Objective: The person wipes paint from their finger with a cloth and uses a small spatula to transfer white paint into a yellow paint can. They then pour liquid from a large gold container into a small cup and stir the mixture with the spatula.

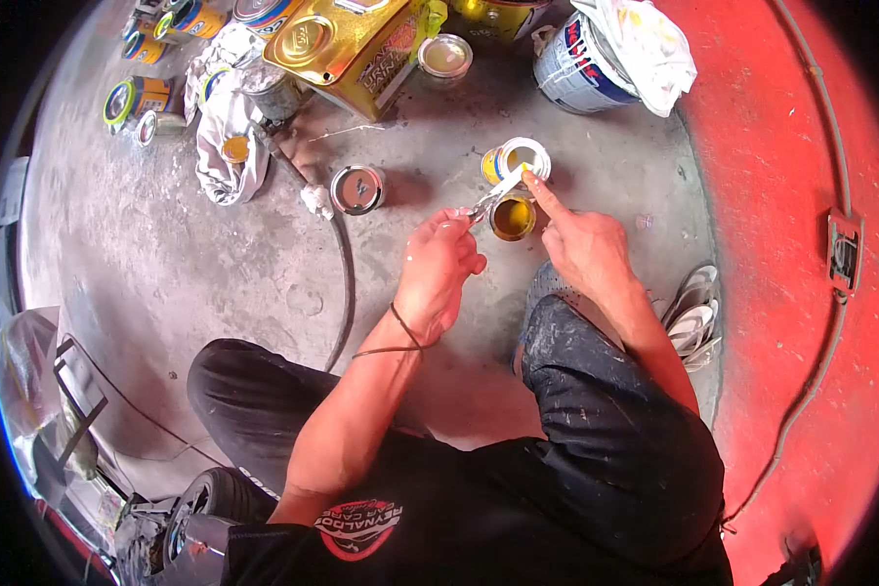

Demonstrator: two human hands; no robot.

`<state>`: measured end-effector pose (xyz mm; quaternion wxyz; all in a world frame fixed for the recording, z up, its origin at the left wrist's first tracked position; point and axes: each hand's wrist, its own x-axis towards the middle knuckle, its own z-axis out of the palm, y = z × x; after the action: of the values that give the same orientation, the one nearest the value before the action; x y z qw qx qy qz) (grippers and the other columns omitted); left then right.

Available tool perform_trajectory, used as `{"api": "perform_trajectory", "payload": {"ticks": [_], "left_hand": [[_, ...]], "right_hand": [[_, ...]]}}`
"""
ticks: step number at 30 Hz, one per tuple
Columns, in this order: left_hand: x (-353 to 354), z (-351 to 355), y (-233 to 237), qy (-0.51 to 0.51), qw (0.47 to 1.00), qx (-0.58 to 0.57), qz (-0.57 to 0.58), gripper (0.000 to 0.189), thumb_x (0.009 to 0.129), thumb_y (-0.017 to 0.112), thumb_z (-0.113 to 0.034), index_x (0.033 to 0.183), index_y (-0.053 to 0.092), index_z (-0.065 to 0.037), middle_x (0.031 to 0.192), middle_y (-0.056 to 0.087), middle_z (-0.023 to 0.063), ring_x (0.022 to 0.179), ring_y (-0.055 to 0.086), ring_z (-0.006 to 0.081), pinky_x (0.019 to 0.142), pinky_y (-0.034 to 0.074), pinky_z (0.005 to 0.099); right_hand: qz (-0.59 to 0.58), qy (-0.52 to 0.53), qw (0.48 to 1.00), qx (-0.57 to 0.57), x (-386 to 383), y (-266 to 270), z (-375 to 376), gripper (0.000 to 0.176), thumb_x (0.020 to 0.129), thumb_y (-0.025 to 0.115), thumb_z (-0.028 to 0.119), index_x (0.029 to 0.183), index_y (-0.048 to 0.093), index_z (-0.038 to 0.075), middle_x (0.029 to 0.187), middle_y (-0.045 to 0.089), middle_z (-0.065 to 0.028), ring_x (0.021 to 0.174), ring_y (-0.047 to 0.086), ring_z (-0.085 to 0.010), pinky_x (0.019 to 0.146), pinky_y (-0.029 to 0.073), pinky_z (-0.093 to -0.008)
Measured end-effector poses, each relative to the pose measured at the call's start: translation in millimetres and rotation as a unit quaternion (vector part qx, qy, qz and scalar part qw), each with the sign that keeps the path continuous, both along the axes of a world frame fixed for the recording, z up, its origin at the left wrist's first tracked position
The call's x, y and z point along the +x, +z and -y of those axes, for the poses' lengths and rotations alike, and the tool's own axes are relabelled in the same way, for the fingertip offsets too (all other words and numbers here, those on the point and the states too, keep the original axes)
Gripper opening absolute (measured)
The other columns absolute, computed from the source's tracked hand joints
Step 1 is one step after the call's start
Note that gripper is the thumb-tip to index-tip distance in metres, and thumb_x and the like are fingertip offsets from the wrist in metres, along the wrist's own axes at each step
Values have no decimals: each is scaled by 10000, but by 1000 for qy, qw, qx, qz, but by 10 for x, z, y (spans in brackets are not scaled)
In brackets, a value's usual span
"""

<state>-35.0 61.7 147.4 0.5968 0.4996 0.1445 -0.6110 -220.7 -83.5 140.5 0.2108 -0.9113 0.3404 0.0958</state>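
Note:
My left hand (444, 259) is closed on the handle end of a thin stick (498, 189), whose far part is coated white. Its tip lies over the rim of a can with white inside (523, 156). My right hand (586, 246) points with its index finger stretched out to the stick's tip, where a little yellow shows; the other fingers are curled. Just below the white can stands an open can with yellow-brown liquid (513, 217). A closed can with a brownish lid (358, 189) is to the left.
A gold rectangular tin (337, 49), a small open can (445, 59) and a cloth-topped bucket (581, 63) stand at the back. A rag (230, 166) and a hose (347, 283) lie left. Sandals (693, 317) are at the right, near a cable on red floor.

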Motion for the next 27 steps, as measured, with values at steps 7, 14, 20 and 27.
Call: {"api": "perform_trajectory", "payload": {"ticks": [7,14,20,27], "left_hand": [[-31,-12,-91,-24,999,-8,48,96,1124,593,-163,1125,632,-75,722,395,-85,618,333,65,663,390,291],[-116,14,-24,-39,993,-2,114,93,1127,586,-173,1116,633,-94,751,425,-85,668,365,60,660,393,287],[-166,95,11,-19,990,-2,137,101,1130,570,-172,1107,632,-95,767,438,-81,682,378,57,669,405,288],[-119,137,145,-74,983,-3,167,116,1129,564,-182,1121,616,-78,763,441,-75,690,387,56,654,412,288]], "right_hand": [[27,-57,995,71,104,82,167,685,966,617,195,1640,530,279,845,743,-240,783,728,-470,757,576,-594],[-21,-10,998,62,219,115,105,750,955,632,168,1675,454,274,858,743,-247,793,724,-485,784,572,-617],[-8,14,998,53,218,81,167,771,948,646,147,1681,447,279,818,733,-237,773,719,-483,762,571,-608],[30,-2,998,62,143,78,183,773,938,629,147,1677,477,318,776,703,-257,730,704,-478,734,560,-611]]}}
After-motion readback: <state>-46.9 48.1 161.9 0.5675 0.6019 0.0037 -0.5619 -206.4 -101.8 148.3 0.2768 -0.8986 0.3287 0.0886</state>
